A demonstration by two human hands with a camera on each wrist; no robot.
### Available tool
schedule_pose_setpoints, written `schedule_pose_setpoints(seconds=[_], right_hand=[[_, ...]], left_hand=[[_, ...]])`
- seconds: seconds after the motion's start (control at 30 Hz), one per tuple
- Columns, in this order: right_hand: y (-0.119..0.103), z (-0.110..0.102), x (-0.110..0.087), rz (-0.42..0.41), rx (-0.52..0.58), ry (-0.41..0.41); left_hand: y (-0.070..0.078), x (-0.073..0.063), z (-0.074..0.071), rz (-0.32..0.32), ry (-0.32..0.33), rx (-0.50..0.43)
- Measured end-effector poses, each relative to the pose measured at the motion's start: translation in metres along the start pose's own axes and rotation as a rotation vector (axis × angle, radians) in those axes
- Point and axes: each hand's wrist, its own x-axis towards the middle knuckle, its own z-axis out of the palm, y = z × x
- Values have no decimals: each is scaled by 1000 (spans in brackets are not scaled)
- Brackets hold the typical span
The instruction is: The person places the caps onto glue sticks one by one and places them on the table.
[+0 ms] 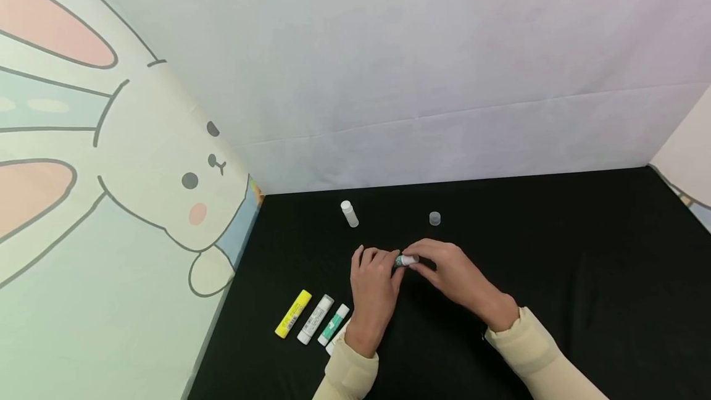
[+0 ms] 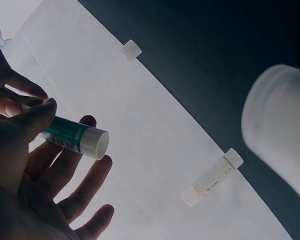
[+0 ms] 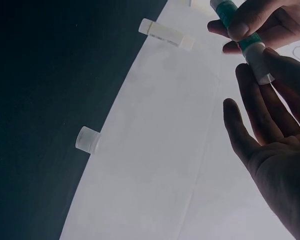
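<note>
Between both hands is a green-and-white glue stick [image 1: 405, 260], held above the black table. My left hand [image 1: 378, 279] grips its green barrel [image 2: 65, 133] between thumb and fingers. My right hand [image 1: 447, 267] pinches the white end [image 3: 259, 64] between thumb and fingertips. Beyond the hands, a white glue stick [image 1: 350, 214] stands upright on the table. To its right sits a small translucent cap [image 1: 435, 218], apart from any stick.
Left of my left forearm, a yellow glue stick [image 1: 293, 314], a white one [image 1: 315, 320] and a green-and-white one [image 1: 334, 325] lie side by side. Another white stick [image 1: 336, 339] is partly hidden by that arm. A pale cloth wall [image 1: 444, 79] rises behind the table [image 1: 555, 264].
</note>
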Motion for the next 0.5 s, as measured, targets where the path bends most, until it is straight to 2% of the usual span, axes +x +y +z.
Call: schedule_pose_setpoints(seconds=[0.5], right_hand=[[-4, 4, -4, 49, 60, -12]], left_hand=[[2, -7, 1, 42, 1, 17]])
